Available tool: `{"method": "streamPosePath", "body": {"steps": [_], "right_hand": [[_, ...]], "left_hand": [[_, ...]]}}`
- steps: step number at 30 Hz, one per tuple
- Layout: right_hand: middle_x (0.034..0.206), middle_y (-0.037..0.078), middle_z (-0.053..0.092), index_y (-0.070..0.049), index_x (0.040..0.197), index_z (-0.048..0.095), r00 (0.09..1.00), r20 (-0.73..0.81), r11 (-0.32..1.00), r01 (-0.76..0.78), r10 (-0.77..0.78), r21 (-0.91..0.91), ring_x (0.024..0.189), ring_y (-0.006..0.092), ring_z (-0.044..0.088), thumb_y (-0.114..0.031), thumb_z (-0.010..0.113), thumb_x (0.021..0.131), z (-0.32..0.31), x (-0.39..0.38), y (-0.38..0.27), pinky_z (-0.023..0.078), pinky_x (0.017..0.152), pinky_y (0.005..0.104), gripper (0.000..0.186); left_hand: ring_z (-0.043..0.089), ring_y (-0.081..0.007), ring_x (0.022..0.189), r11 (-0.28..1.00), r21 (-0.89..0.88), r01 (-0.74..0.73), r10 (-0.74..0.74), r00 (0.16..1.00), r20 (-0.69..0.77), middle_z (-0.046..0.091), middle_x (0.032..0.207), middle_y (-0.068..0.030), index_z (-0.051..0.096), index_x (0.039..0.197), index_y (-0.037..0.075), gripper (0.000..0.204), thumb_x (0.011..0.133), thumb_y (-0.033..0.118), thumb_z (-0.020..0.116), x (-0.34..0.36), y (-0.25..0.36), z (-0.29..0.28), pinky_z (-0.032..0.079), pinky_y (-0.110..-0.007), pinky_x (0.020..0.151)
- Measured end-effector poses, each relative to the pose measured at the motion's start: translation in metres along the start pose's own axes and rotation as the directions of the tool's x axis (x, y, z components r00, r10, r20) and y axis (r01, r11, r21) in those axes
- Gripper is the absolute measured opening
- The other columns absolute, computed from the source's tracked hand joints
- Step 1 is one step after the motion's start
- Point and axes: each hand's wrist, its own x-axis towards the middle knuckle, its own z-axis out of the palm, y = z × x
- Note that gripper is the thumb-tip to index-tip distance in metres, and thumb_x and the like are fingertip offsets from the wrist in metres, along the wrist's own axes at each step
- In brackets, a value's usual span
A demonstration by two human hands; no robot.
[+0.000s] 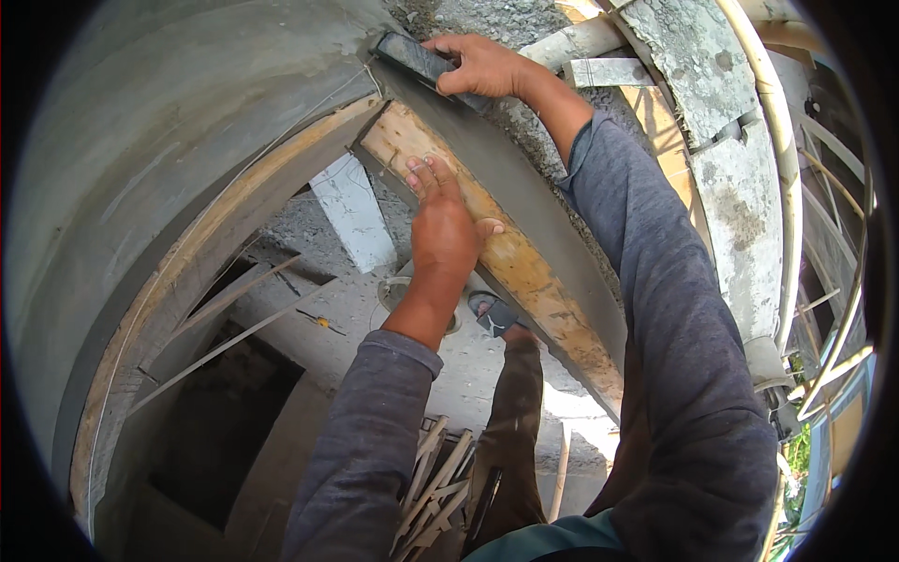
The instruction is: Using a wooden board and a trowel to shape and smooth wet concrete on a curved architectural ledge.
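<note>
My right hand (pixel 482 67) is closed around a dark, narrow plastering float (pixel 412 58). The float lies against the grey cement band (pixel 524 178) at its far end, where it meets the curved wall. Nearer to me, my left hand (pixel 442 215) rests on a worn wooden board (pixel 510 253) along the band's left edge. Its fingers are stretched along the wood, with the thumb apart to the right. A thin string (pixel 328 97) runs close to the board's far end and along the curved wall.
A curved wooden strip (pixel 178 253) edges the smooth grey wall (pixel 140 122) on the left. Below are a white board (pixel 354 214), a pile of wood strips (pixel 435 487) and my sandaled foot (pixel 493 314). Rough concrete pieces (pixel 740 197) and a pale curved pipe (pixel 785 178) stand on the right.
</note>
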Motion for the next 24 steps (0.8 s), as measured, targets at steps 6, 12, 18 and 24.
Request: {"method": "streamPosePath", "body": {"steps": [6,12,18,24], "right_hand": [[0.111,0.015,0.067,-0.004,0.132,0.057,1.0,0.027,0.994,-0.011,0.008,0.109,0.1,0.0242,0.064,-0.032,0.069,0.066,-0.001,-0.016,-0.006,0.049,0.09,0.033,0.072],[0.104,0.01,0.068,-0.004,0.129,0.058,0.995,0.093,0.978,-0.04,0.021,0.205,0.092,0.0189,0.063,-0.027,0.069,0.067,-0.011,-0.054,-0.017,0.05,0.083,0.0311,0.068],[0.1,0.009,0.067,-0.004,0.128,0.058,0.991,-0.018,0.955,-0.121,0.13,0.269,0.087,0.0163,0.061,-0.021,0.066,0.068,-0.026,-0.064,-0.006,0.049,0.081,0.0296,0.064],[0.124,0.023,0.061,-0.001,0.138,0.049,0.998,-0.014,0.995,-0.066,0.065,-0.079,0.114,0.0343,0.059,-0.037,0.067,0.066,-0.005,-0.006,-0.001,0.046,0.097,0.0357,0.084]], "left_hand": [[0.027,-0.0477,0.14,1.0,0.009,0.005,-0.005,1.0,0.005,0.015,0.15,-0.04,0.012,0.148,-0.008,0.125,0.06,0.035,0.09,-0.001,0.002,-0.003,0.048,-0.041,0.101],[0.026,-0.0463,0.141,0.999,0.038,0.029,-0.031,0.999,0.04,0.013,0.151,-0.0386,0.011,0.149,-0.008,0.126,0.06,0.036,0.09,0.0,0.003,-0.003,0.047,-0.038,0.103],[0.029,-0.0482,0.138,0.999,0.036,-0.006,0.006,1.0,0.01,0.016,0.149,-0.0411,0.011,0.148,-0.01,0.127,0.061,0.037,0.09,0.0,0.002,-0.003,0.049,-0.041,0.099],[0.028,-0.0468,0.14,0.999,0.05,0.018,-0.02,0.999,0.035,0.015,0.15,-0.04,0.01,0.148,-0.009,0.127,0.061,0.038,0.089,0.0,0.002,-0.003,0.047,-0.04,0.101]]}}
